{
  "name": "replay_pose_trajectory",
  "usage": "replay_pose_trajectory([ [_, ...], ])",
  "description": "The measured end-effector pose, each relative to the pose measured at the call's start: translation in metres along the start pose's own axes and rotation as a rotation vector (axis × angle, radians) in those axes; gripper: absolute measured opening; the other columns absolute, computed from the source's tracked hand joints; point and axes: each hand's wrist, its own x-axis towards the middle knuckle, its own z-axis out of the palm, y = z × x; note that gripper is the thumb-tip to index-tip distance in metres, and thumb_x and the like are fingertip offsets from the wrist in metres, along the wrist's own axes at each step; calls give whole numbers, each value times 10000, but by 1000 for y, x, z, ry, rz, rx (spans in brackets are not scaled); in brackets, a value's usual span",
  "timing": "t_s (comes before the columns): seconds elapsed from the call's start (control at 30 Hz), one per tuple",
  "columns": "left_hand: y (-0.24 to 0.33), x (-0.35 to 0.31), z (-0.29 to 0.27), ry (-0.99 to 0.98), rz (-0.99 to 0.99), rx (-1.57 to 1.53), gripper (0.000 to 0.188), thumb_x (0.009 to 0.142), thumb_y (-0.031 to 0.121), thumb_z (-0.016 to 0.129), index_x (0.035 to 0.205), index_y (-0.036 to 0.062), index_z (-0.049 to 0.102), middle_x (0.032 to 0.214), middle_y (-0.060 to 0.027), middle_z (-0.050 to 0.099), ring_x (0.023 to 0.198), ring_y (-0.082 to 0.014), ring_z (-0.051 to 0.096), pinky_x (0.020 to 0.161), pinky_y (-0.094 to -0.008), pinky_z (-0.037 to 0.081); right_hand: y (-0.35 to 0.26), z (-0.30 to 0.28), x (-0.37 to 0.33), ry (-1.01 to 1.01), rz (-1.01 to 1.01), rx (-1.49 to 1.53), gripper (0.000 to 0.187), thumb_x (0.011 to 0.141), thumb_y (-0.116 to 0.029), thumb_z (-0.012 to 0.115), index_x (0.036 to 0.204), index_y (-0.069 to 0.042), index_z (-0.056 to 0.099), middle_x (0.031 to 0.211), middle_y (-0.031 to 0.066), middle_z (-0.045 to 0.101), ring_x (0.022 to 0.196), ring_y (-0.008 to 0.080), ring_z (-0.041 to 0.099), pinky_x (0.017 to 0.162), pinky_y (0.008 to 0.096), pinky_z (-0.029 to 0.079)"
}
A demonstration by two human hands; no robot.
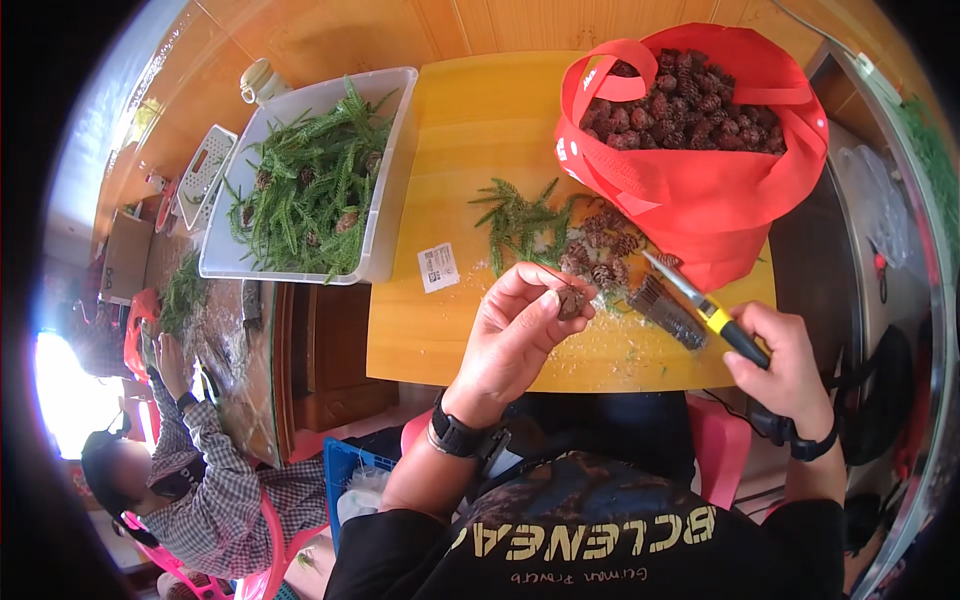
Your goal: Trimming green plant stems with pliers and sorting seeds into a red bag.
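Note:
Near the front of the yellow table, my left hand [515,325] pinches a small brown pine cone [571,303] between thumb and fingers. To its right, my right hand [782,362] is closed around the black handle of a tool [716,318] with a yellow collar and a long, pointed silver tip. That tip points up and left, apart from the cone in my left hand. Its exact kind I cannot make out. Beneath the tool lies a bundle of thin dark sticks or wires [667,315]. Several loose pine cones [605,250] lie just beyond my hands.
Green sprigs [517,218] and a white label [438,268] lie on the table [480,120]. A red bag [690,200] full of pine cones stands back right. At left, a clear bin [385,215] holds green branches. Another person [210,480] sits at a side table.

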Motion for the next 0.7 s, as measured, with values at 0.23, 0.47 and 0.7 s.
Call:
replay_pose_trajectory([
  [0.23, 0, 1, 1, 12, -22, -18, 196, 894, 163, 599, 1032, 56, 509, 1040, -161, 574, 887, -192, 598, 766, -249, 527, 2, 18, 16, -48, -276, -18, 145, 649, -51, 603, 677, -7, 468, 705, 122, 589, 818, 327, 606, 876, 424, 462],
  [0.47, -1, 0, -2, 25, -38, -37, 143, 892, 122, 593, 994, 54, 519, 1041, -155, 599, 865, -203, 616, 732, -254, 527, -2, 27, 23, -11, -368, -3, 160, 629, -34, 613, 654, -13, 456, 685, 123, 576, 789, 343, 594, 860, 434, 470],
  [0.7, -1, 1, -1, 24, -54, 3, 114, 894, 106, 585, 976, 54, 524, 973, -144, 620, 823, -184, 596, 690, -247, 499, -1, 29, 23, 9, -392, -43, 146, 630, -20, 623, 655, -18, 479, 644, 93, 589, 655, 304, 585, 826, 423, 491],
])
